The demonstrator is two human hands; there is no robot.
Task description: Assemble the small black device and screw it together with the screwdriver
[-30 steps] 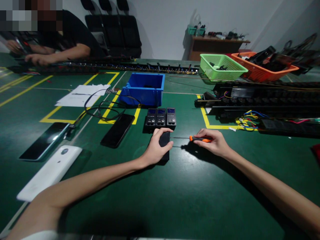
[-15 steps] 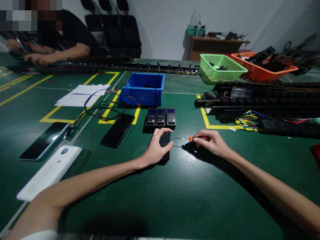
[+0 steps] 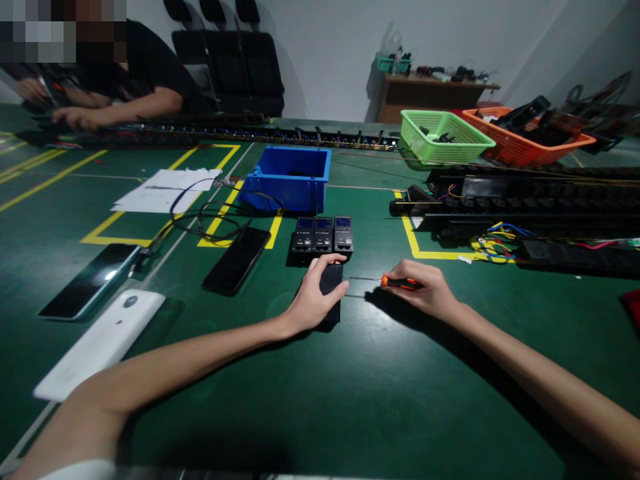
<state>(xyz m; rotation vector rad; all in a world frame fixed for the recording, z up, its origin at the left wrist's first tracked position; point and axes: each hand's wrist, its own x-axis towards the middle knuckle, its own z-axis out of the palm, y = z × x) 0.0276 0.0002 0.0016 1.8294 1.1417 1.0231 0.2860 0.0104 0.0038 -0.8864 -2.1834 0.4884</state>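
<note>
In the middle of the green table, my left hand (image 3: 316, 297) grips a small black box (image 3: 334, 279), fingers over its far side and thumb on the near right. My right hand (image 3: 423, 285) pinches the orange and black handle of a screwdriver (image 3: 400, 283). Its thin shaft points left, and the tip meets or nearly meets the right side of the box; exact contact cannot be made out. Just beyond the box, three similar black modules (image 3: 323, 235) stand in a row with small dark blue screens and ports.
Left of me lie a black phone (image 3: 237, 261), a second phone (image 3: 90, 281), a white phone-like device (image 3: 100, 343), cables and papers (image 3: 160, 190). Behind the modules is a blue bin (image 3: 285, 183). Green (image 3: 445, 143) and orange baskets (image 3: 530, 143) and black rails stand right; a co-worker sits far left.
My right hand has rolled the screwdriver handle between its fingers, so more of the handle shows now. My left hand and the box stay in place.
</note>
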